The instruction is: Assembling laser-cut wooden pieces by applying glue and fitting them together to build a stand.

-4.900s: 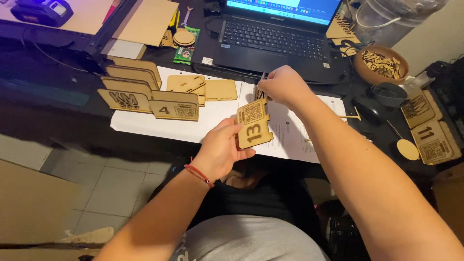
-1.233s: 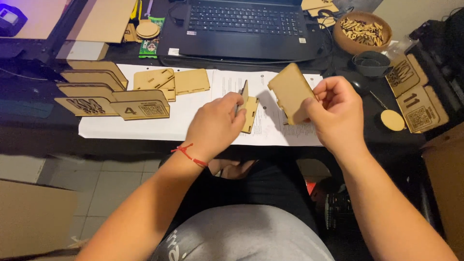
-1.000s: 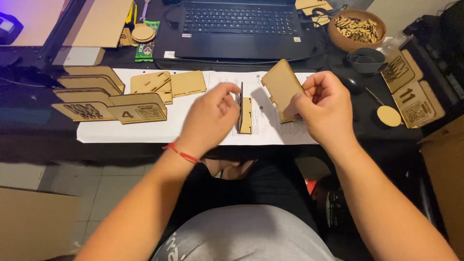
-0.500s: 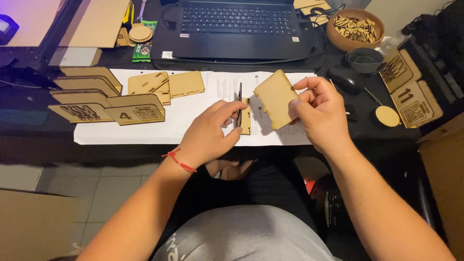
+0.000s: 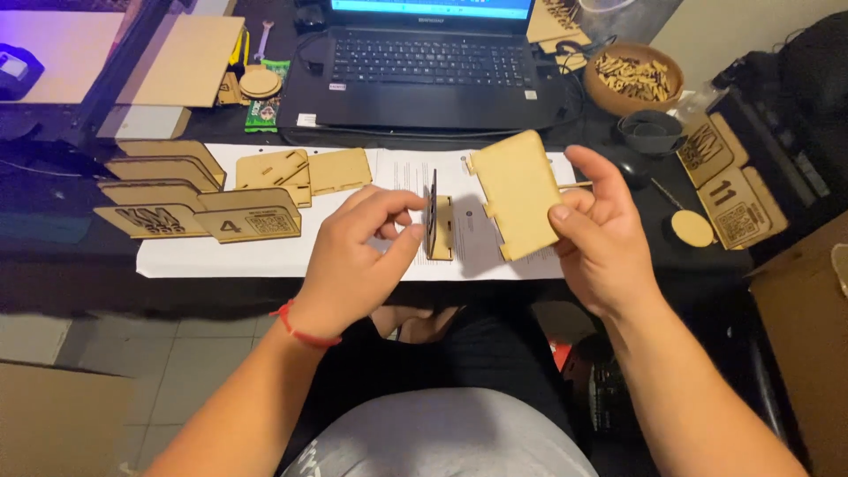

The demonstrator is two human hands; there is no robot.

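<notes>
At frame centre, the right hand [image 5: 601,243] pinches a flat tan laser-cut wooden panel [image 5: 519,193] while the left hand [image 5: 353,261] grips a small upright wooden piece [image 5: 435,225] above white paper [image 5: 265,256], numbered wooden signs [image 5: 231,216] at left.

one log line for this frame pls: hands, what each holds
left hand: pinches upright wooden piece on paper sheet | right hand: holds tabbed wooden panel | laptop behind

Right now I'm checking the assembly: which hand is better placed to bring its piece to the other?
Probably the right hand: it holds the wooden panel free in the air, while the left hand steadies the upright piece on the paper.
</notes>
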